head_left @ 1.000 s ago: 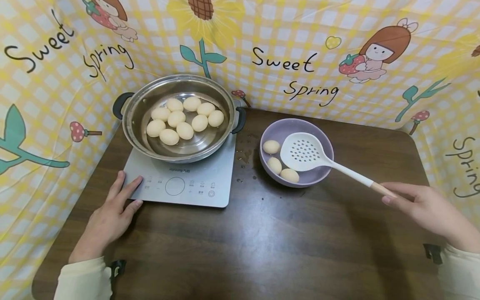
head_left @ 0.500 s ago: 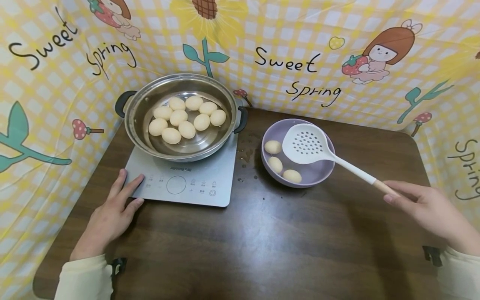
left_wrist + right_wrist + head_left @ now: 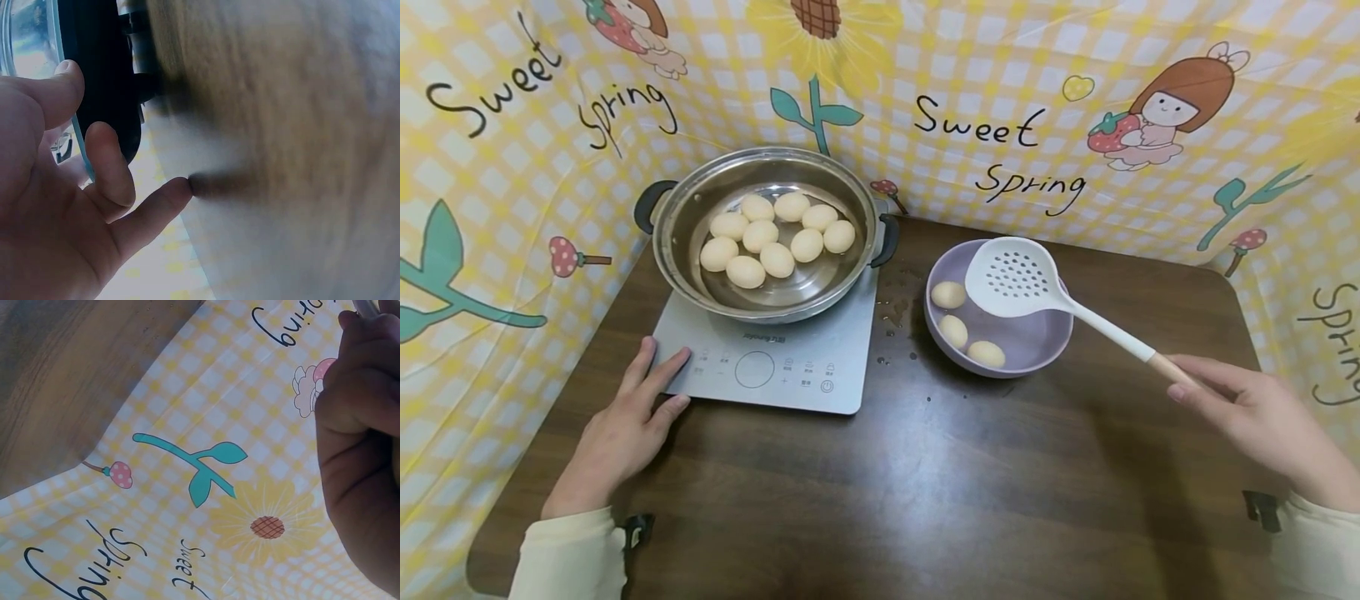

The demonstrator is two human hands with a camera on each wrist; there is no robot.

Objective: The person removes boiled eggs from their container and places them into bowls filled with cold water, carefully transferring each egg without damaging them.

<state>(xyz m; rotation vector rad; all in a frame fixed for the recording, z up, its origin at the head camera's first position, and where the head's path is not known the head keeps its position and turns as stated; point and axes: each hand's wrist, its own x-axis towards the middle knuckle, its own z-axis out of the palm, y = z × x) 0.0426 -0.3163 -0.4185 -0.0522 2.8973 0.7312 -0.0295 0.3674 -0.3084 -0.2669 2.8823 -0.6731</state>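
Note:
In the head view my right hand (image 3: 1255, 417) grips the wooden end of a white slotted ladle (image 3: 1018, 277), whose head is over the back of a purple bowl (image 3: 1037, 333). Three eggs (image 3: 987, 354) lie in the bowl's left and front part. My left hand (image 3: 621, 442) rests with spread fingers at the front left corner of the induction cooker (image 3: 805, 392). On the cooker stands a steel pot (image 3: 760, 315) holding several eggs (image 3: 777, 260). The left wrist view shows my left hand (image 3: 69, 200) against the cooker's dark edge; my right hand (image 3: 362, 425) is partly in the right wrist view.
Water drops (image 3: 893, 312) lie on the brown table (image 3: 940, 500) between pot and bowl. A yellow checked cloth (image 3: 1000, 50) with printed figures stands around the back and sides. The pot's black handles (image 3: 887, 240) stick out left and right.
The ladle's head has moved back and up, away from the eggs in the bowl, with my right hand still on its handle. My left hand has stayed at the cooker's corner.

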